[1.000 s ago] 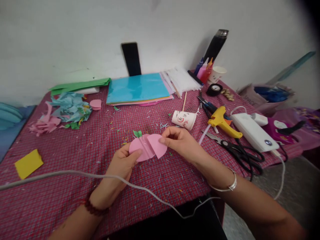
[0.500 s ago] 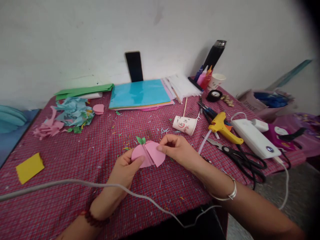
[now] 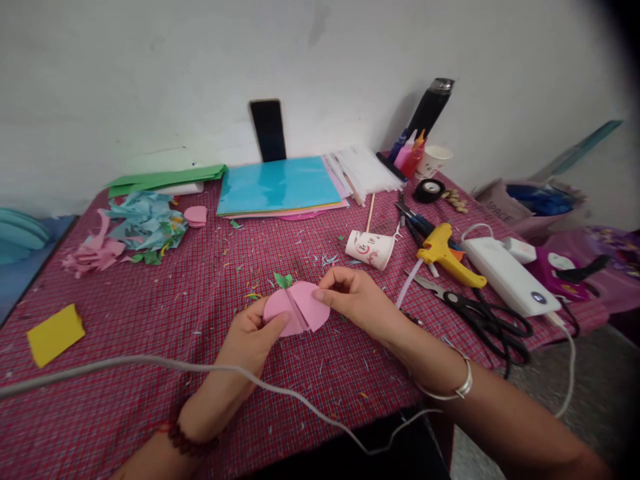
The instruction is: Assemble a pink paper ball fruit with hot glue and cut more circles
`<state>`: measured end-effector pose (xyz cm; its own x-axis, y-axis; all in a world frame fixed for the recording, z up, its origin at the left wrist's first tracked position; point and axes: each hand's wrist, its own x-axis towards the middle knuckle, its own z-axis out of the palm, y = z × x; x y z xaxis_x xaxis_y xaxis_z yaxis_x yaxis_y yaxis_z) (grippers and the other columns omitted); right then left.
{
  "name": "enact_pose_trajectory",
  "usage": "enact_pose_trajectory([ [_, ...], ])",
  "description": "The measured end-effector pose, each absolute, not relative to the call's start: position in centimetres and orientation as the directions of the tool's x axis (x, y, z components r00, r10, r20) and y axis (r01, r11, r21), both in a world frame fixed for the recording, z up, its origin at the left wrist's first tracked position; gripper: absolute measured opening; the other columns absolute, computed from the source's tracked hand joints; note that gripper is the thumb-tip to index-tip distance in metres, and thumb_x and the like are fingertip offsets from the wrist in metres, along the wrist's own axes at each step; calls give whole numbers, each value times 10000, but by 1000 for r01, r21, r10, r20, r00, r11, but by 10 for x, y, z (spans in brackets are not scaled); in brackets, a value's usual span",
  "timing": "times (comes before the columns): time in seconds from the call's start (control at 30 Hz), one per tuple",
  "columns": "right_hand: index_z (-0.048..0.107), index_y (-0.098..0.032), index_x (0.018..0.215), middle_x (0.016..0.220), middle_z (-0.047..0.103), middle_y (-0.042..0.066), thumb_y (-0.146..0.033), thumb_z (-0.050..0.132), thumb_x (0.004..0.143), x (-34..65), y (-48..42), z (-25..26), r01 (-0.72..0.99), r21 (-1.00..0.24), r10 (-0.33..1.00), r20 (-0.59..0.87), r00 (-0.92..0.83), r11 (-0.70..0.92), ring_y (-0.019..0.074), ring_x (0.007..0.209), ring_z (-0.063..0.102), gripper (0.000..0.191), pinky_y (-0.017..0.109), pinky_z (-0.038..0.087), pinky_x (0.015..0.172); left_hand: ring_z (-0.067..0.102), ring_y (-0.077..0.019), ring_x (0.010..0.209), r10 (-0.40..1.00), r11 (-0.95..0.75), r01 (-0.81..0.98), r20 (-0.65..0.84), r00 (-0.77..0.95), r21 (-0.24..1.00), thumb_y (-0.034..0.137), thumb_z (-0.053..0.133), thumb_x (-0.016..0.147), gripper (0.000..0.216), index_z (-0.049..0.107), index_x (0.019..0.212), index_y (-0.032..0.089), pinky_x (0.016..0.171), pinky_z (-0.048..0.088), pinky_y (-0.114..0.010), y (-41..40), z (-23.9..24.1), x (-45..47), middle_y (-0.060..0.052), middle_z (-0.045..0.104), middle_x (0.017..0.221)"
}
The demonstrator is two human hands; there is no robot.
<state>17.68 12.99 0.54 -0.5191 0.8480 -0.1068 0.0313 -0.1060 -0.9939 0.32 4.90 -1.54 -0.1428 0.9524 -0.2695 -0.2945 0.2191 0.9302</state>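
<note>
Pink paper [image 3: 309,303] is held over a checked tablecloth [image 3: 150,307], pale wall [image 3: 175,73] behind.

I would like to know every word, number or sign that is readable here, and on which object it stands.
"SPACE": on the pinkish bag at the right.
Lying paper cup: red and dark print, too blurred to read.
Standing paper cup: marks too small to read.
White power bank: its dark round display is too blurred to read.

Silver bangle [image 3: 468,381], dark-red beaded bracelet [image 3: 184,441]
</note>
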Motion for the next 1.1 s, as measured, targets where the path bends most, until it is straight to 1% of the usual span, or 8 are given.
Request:
enact_pose_trajectory([
  [0.13, 559, -187, 666, 610, 544, -42, -249, 691, 756, 177, 130, 6, 43, -994, 851, -105, -514, -97, 91, 566, 453, 171, 264, 356, 556, 677, -166, 824, 951, 226, -301, -277, -138, 926, 228, 734, 750, 274, 741, 1022, 201, 823, 520, -314, 47, -15, 4, -42, 759, 928],
  [0.3, 547, -191, 664, 603, 534, -42, -262, 694, 750, 176, 130, 7, 46, -994, 849, -105, -517, -95, 95, 563, 446, 185, 266, 352, 550, 682, -186, 850, 950, 224, -308, -278, -144, 925, 228, 739, 744, 284, 738, 1025, 187, 843, 526, -345, 47, -15, 4, -62, 758, 960],
  [0.6, 563, -178, 654, 602, 513, -50, -254, 701, 732, 177, 131, 5, 33, -996, 850, -88, -519, -83, 89, 559, 432, 176, 264, 346, 556, 682, -175, 818, 941, 244, -318, -303, -150, 916, 201, 752, 708, 285, 742, 993, 183, 811, 531, -319, 48, -10, 6, -43, 758, 904],
  [0.77, 563, -178, 651, 597, 511, -52, -304, 742, 718, 176, 130, 6, 43, -996, 851, -92, -516, -81, 87, 558, 423, 229, 262, 337, 552, 676, -166, 827, 943, 240, -314, -297, -148, 919, 215, 737, 736, 253, 743, 988, 189, 813, 522, -305, 47, -9, 6, -42, 756, 934],
  [0.9, 553, -182, 652, 599, 510, -49, -326, 745, 719, 176, 130, 6, 67, -994, 850, -107, -516, -84, 88, 561, 422, 249, 261, 328, 545, 674, -171, 818, 941, 237, -316, -298, -160, 919, 216, 753, 718, 262, 745, 978, 183, 802, 523, -307, 47, -8, 8, -50, 756, 928],
  [1.03, 545, -182, 657, 595, 507, -51, -290, 712, 730, 177, 130, 7, 82, -995, 850, -96, -517, -62, 84, 558, 419, 212, 252, 321, 530, 676, -175, 803, 933, 239, -312, -306, -187, 919, 213, 769, 691, 258, 751, 945, 178, 793, 528, -310, 47, -7, 9, -49, 756, 882],
  [1.1, 542, -183, 659, 590, 502, -53, -273, 699, 736, 177, 130, 6, 96, -994, 854, -85, -513, -41, 82, 555, 414, 196, 249, 319, 525, 680, -180, 813, 933, 240, -317, -308, -185, 918, 218, 763, 698, 257, 750, 952, 179, 806, 530, -322, 48, -7, 9, -51, 756, 890],
])
